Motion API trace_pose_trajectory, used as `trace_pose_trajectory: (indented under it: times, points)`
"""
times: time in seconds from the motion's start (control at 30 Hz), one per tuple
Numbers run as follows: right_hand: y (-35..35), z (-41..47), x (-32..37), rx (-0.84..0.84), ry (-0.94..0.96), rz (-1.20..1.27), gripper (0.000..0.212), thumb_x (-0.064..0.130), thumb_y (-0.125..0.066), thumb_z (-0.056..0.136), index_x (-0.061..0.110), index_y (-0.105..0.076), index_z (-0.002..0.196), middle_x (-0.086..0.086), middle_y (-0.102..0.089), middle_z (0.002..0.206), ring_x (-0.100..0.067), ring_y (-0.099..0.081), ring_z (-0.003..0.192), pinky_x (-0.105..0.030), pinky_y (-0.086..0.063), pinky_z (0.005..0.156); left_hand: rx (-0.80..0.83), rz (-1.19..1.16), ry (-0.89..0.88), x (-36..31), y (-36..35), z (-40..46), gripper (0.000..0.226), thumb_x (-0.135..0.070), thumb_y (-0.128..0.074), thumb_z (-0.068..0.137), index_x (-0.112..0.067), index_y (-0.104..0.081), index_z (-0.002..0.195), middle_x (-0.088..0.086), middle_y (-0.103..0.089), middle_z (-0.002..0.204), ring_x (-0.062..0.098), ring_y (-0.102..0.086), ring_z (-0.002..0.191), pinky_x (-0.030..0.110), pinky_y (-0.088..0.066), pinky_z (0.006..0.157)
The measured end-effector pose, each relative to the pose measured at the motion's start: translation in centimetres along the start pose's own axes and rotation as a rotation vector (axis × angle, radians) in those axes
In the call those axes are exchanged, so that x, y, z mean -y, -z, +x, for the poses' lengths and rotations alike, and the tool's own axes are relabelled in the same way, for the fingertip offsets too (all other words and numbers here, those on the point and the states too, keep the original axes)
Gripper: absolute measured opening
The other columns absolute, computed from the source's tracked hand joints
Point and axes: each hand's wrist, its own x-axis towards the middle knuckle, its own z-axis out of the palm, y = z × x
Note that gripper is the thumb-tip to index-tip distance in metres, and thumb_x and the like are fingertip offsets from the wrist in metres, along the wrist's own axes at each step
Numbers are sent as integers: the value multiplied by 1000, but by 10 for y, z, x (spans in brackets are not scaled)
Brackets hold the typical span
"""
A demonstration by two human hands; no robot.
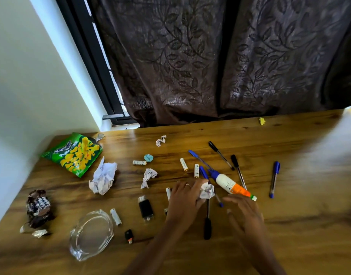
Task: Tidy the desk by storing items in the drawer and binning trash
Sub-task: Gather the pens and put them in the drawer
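Wooden desk [289, 225] stood cluttered before a dark leaf-patterned curtain [210, 56]. Left hand [185, 197] pinched a small crumpled white paper ball [207, 191] at mid-desk, beside a white-and-orange glue bottle [230, 184]. Right hand [244, 212] hovered alongside, fingers spread. Paper judged light, soft, crushable; grip anywhere.

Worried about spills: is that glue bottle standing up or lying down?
Lying down: the glue bottle rests on its side on the desk, blue cap on.
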Motion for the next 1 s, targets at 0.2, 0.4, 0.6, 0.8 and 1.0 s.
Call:
trace_pose_trajectory:
  times: [0.2, 0.4, 0.6, 0.8, 1.0]
  points:
    - [-4, 14, -9, -91, -23, 42, 30, 14, -60, 83, 32, -58, 106, 13, -50, 114, -13, -44, 113, -55, -44, 92, -295, 48, 100, 35, 8, 16, 39, -29, -68, 83, -21, -58, 120, 0, -65, 116, 20, -60, 106, 31, -46, 87]
    - [-7, 39, -8, -120, 13, -49, 35, 1, -66, 80, 18, -62, 110, 8, -52, 110, -12, -45, 101, -44, -48, 81, -197, 117, 206, 73, 12, 20, 53, -38, -63, 83, -25, -44, 131, -1, -51, 135, 22, -44, 127, 48, -35, 106]
    - [-8, 55, -26, -57, 39, -278, 42, 8, -74, 72, 14, -61, 112, -7, -59, 111, -22, -52, 96, -35, -40, 75, -334, 87, 190, 53, 10, 8, 64, -42, -53, 80, -18, -40, 138, 6, -43, 143, 27, -38, 132, 50, -30, 109]
    - [-15, 56, -35, -34, 45, -359, 50, 16, -73, 75, 16, -54, 122, -7, -57, 116, -25, -53, 104, -36, -40, 81, -333, 49, 69, 28, 4, 1, 54, -40, -51, 78, -23, -47, 129, 1, -42, 140, 18, -35, 130, 39, -22, 106]
    - [-19, 60, -35, -46, 26, -403, 55, 17, -75, 73, 15, -54, 123, -8, -62, 111, -27, -56, 99, -40, -44, 79, -241, 116, 32, 16, -5, -7, 53, -39, -52, 79, -27, -49, 130, 1, -38, 146, 22, -31, 136, 40, -15, 108]
